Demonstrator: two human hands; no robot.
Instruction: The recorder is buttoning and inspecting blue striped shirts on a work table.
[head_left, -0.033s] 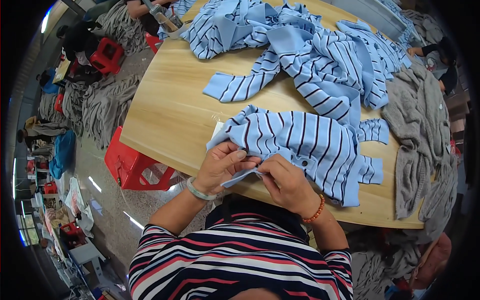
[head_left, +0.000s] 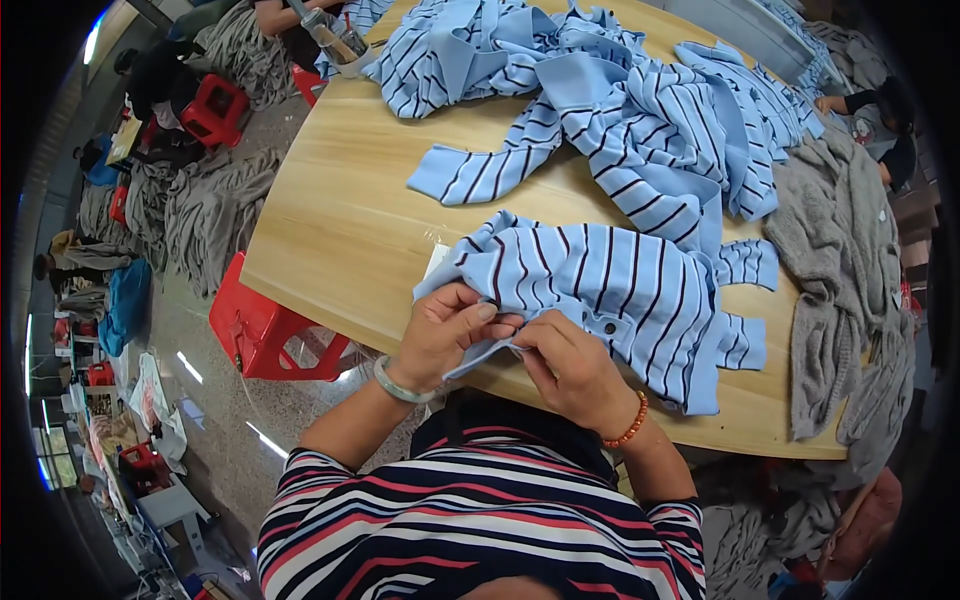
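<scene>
Hands meet at the near edge of the wooden worktop (head_left: 330, 230), close together and both pinched on the plain blue hem strip of a striped garment (head_left: 610, 290): the left hand (head_left: 445, 335), with a pale green bangle (head_left: 398, 385) at its wrist, grips the strip from the left, and the right hand (head_left: 570, 370), with an orange bead bracelet (head_left: 630, 425) at its wrist, grips it just beside, fingertips nearly touching. That striped garment is a light blue knit with thin dark stripes, lying flat and rumpled on the worktop just beyond the hands; its long axis runs left to right, with a short sleeve sticking out at its right end. A small white card or label corner (head_left: 436, 262) peeps out from under the garment's left edge. Right of the garment a grey knit heap (head_left: 840, 290) drapes over the worktop's right rim. Beyond the garment sprawls a large pile of the same blue striped knitwear (head_left: 620, 110), one long sleeve stretched out leftward. Left of the worktop, below its edge, stands a red plastic stool (head_left: 265, 335) on the glossy floor, with grey cloth heaps (head_left: 210, 215) farther off.
</scene>
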